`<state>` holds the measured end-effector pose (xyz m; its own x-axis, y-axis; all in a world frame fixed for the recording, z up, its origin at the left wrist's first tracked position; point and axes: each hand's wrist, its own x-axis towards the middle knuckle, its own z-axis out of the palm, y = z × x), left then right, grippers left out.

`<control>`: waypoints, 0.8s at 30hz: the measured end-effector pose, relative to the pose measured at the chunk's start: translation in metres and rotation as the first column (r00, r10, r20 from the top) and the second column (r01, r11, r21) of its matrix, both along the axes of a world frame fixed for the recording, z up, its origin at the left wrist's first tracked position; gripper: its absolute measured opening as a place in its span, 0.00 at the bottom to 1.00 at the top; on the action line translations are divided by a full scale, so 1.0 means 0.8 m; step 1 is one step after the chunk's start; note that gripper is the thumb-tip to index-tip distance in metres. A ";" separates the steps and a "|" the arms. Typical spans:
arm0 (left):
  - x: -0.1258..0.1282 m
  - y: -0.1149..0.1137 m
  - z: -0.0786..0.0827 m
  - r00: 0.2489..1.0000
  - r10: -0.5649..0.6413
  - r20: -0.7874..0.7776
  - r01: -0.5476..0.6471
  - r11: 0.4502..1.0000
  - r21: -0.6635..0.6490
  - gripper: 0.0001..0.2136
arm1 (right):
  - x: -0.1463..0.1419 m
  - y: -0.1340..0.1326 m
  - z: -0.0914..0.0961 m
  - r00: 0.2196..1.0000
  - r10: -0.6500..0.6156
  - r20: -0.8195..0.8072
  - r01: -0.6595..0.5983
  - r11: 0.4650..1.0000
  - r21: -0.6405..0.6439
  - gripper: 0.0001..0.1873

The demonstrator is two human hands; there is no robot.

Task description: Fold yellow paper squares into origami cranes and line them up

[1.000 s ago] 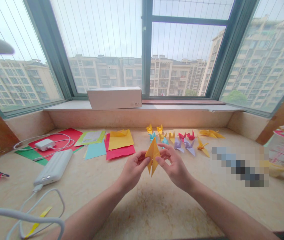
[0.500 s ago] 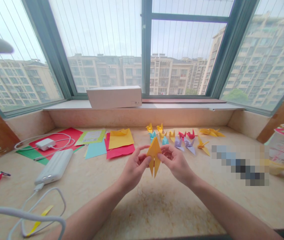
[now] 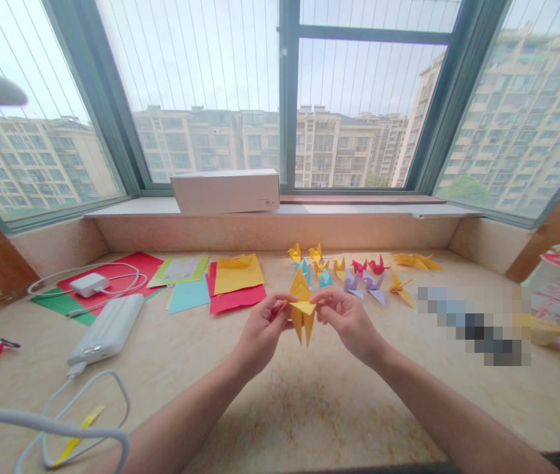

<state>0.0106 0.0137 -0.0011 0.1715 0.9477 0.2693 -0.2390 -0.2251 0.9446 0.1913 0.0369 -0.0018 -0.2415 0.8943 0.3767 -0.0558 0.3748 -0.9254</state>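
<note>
Pinching one yellow folded paper [image 3: 301,289] from either side, just below frame center, the left hand [image 3: 262,322] and right hand [image 3: 346,317] held fingertips narrow at its edges. Long axis ran up and down the picture: single tip pointed upward, two slender points downward. Beyond, right of center, stood red birds [image 3: 377,266], two; purple birds [image 3: 373,288], two; blue birds [image 3: 326,279], two showing; yellow birds [image 3: 339,268], four. Left lay one white power bank [image 3: 108,329]. Upper center held one white box [image 3: 225,193].
</note>
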 end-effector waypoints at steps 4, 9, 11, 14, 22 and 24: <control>0.000 -0.002 0.001 0.999 0.038 -0.022 -0.038 0.999 -0.006 0.13 | 0.000 0.001 -0.001 1.000 0.002 0.007 -0.002 1.000 0.022 0.05; 0.000 -0.002 0.002 0.997 0.052 -0.063 -0.051 0.999 0.015 0.13 | 0.000 -0.001 0.001 1.000 0.015 0.014 -0.016 1.000 0.008 0.08; 0.001 -0.002 0.003 0.998 0.032 -0.054 -0.031 0.999 0.014 0.14 | 0.000 -0.002 0.003 1.000 0.009 0.028 -0.008 1.000 -0.014 0.11; 0.002 -0.002 0.004 0.999 0.021 -0.040 -0.020 1.000 0.011 0.16 | 0.000 -0.003 0.005 1.000 -0.018 0.026 0.019 0.999 -0.030 0.14; 0.004 -0.008 0.007 0.998 0.038 -0.041 -0.038 0.999 -0.002 0.22 | -0.002 -0.004 0.005 0.999 -0.003 -0.036 0.002 1.000 -0.019 0.13; 0.004 -0.008 0.005 0.999 0.025 -0.046 -0.025 1.000 0.010 0.18 | -0.001 -0.005 0.005 1.000 -0.011 0.012 0.011 1.000 -0.010 0.11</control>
<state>0.0136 0.0077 0.0031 0.1603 0.9494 0.2702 -0.1895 -0.2391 0.9523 0.1904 0.0330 0.0025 -0.2361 0.9007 0.3646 -0.0407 0.3657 -0.9298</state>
